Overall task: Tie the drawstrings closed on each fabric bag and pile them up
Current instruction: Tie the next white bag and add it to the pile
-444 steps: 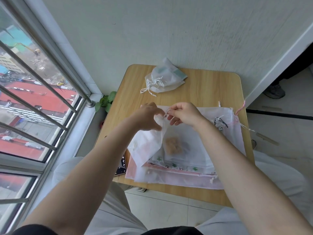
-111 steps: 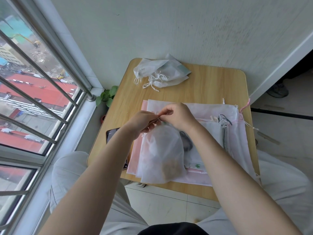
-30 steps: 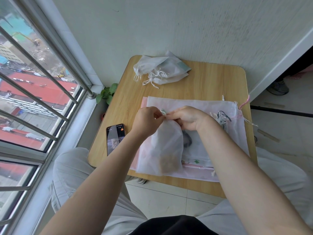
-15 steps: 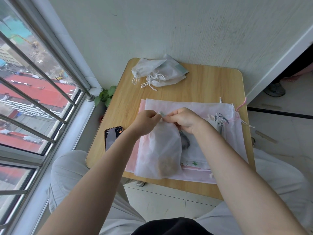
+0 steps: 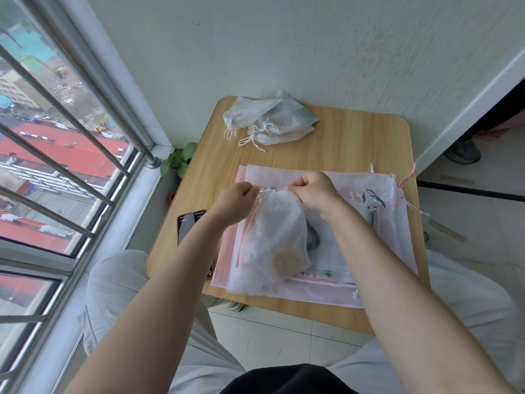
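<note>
Both hands pinch a bag's drawstring.
Left hand point(image 5: 237, 202) and right hand point(image 5: 314, 191), fingers curled, grip the drawstring point(image 5: 265, 191) of the white bag point(image 5: 274, 237) atop flat bags point(image 5: 369, 251) near the table point(image 5: 341, 143) front edge.

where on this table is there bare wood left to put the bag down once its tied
Bare wood shows between the pile of tied bags and the flat stack of untied bags, widest toward the table far right corner. A narrower strip runs along the left edge above the phone. The near half is crowded by the stack.
</note>
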The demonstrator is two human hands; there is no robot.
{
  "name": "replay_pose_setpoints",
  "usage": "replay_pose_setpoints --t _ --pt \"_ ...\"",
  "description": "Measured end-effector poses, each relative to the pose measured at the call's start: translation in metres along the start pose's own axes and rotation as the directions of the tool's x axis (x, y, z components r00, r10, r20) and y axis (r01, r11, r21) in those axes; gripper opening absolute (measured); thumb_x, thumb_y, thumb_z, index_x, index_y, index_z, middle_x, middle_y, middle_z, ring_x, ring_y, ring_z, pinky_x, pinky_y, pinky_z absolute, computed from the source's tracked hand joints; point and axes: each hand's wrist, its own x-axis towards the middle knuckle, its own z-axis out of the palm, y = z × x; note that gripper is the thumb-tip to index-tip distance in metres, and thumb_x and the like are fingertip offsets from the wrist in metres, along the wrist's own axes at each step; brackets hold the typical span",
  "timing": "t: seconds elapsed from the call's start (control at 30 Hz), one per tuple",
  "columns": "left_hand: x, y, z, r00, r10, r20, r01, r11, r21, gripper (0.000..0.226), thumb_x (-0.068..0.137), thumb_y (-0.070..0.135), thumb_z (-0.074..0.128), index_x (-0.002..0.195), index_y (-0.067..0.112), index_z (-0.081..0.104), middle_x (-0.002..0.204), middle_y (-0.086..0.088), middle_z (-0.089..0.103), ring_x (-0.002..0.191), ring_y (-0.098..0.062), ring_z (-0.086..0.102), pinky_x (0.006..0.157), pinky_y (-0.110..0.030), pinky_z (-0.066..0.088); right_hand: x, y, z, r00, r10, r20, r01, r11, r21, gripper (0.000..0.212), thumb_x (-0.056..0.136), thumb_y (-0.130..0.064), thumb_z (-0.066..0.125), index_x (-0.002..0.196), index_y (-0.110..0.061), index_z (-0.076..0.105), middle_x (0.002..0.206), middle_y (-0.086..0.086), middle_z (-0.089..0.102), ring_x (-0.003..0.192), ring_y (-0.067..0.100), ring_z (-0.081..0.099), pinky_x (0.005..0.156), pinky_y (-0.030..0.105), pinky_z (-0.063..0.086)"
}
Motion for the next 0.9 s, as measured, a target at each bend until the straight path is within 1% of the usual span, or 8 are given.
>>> replay_pose_setpoints --t 0.13,0.3,0.4,0.47,0.57,0.73,0.8,0.9 --pt "0.006 -0.001 -0.012 0.995 0.094 -0.019 -0.094 0.996 0.001 0.019 0.095 0.035 0.057 0.096 0.018 0.065 0.088 0.003 0.061 0.078 -0.012 0.055 0.07 -0.028 0.045 -0.002 -0.006 -0.006 0.996 -0.054 0.073 0.054 0.999 -0.001 0.009 0.083 -0.022 0.077 0.085 -0.014 0.071 0.074 -0.006 0.064 0.066 0.007 0.056 0.06 0.015 0.042" --pt "0.019 0.022 -0.017 0.944 0.142 0.297 -0.194 0.969 0.152 0.047 0.082 0.047 0.071 0.121 0.021 0.066 0.112 0.005 0.064 0.097 -0.012 0.056 0.083 -0.025 0.043 0.002 -0.02 -0.012 0.984 -0.114 0.139 0.113 0.993 0.017 0.013 0.082 -0.022 0.078 0.09 -0.012 0.075 0.07 -0.009 0.064 0.06 0.0 0.055 0.059 0.016 0.043" --pt "0.029 0.025 -0.013 0.982 0.076 0.175 -0.102 0.985 0.143 0.044 0.081 0.036 0.076 0.118 0.015 0.067 0.109 0.003 0.064 0.095 -0.013 0.055 0.079 -0.023 0.041 0.009 -0.025 -0.023 0.989 -0.048 0.143 0.051 0.999 -0.017 0.029 0.084 -0.039 0.075 0.094 -0.012 0.072 0.049 -0.013 0.05 0.041 0.001 0.045 0.048 0.022 0.033" --pt "0.039 0.023 -0.012 0.998 0.037 0.054 -0.043 0.994 0.103 0.04 0.079 0.034 0.077 0.114 0.015 0.069 0.105 0.003 0.063 0.091 -0.013 0.055 0.074 -0.024 0.04 0.014 -0.025 -0.037 0.951 0.077 0.298 -0.039 0.991 -0.131 0.044 0.078 -0.05 0.077 0.09 -0.01 0.064 0.051 -0.007 0.044 0.038 0.007 0.037 0.043 0.022 0.022" --pt "0.056 0.022 -0.012 0.997 0.006 -0.082 -0.005 1.0 0.011 0.029 0.079 0.032 0.076 0.103 0.017 0.071 0.097 0.001 0.062 0.083 -0.014 0.054 0.059 -0.022 0.035 0.024 -0.026 -0.049 0.848 0.244 0.47 -0.082 0.937 -0.339 0.034 0.079 -0.036 0.08 0.085 -0.013 0.055 0.055 0.0 0.042 0.04 0.011 0.025 0.04 0.02 0.018" --pt "0.089 0.032 -0.019 0.982 -0.063 -0.18 0.044 0.993 -0.107 0.02 0.081 0.034 0.07 0.08 0.017 0.061 0.068 0.006 0.052 0.062 -0.013 0.048 0.052 -0.024 0.033 0.077 -0.06 -0.042 0.952 0.238 0.194 -0.087 0.815 -0.573 0.022 0.092 -0.013 0.056 0.077 -0.001 0.064 0.06 0.009 0.062 0.044 0.018 0.049 0.05 0.024 0.041" --pt "0.106 0.037 -0.025 0.963 -0.159 -0.217 0.091 0.952 -0.294 0.023 0.076 0.033 0.069 0.072 0.015 0.056 0.062 0.005 0.051 0.059 -0.014 0.049 0.055 -0.024 0.037 0.096 -0.082 -0.041 0.998 0.055 -0.016 -0.054 0.817 -0.574 0.021 0.092 -0.008 0.048 0.088 -0.002 0.068 0.061 0.007 0.066 0.056 0.022 0.062 0.058 0.027 0.048" --pt "0.129 0.046 -0.035 0.929 -0.299 -0.218 0.143 0.833 -0.535 0.024 0.079 0.031 0.068 0.078 0.008 0.061 0.068 -0.004 0.061 0.058 -0.016 0.055 0.053 -0.024 0.042 0.113 -0.111 -0.036 0.927 -0.336 -0.168 0.176 0.784 -0.595 0.035 0.096 -0.006 0.044 0.13 -0.011 0.048 0.106 0.011 0.063 0.09 0.029 0.063 0.072 0.037 0.051"
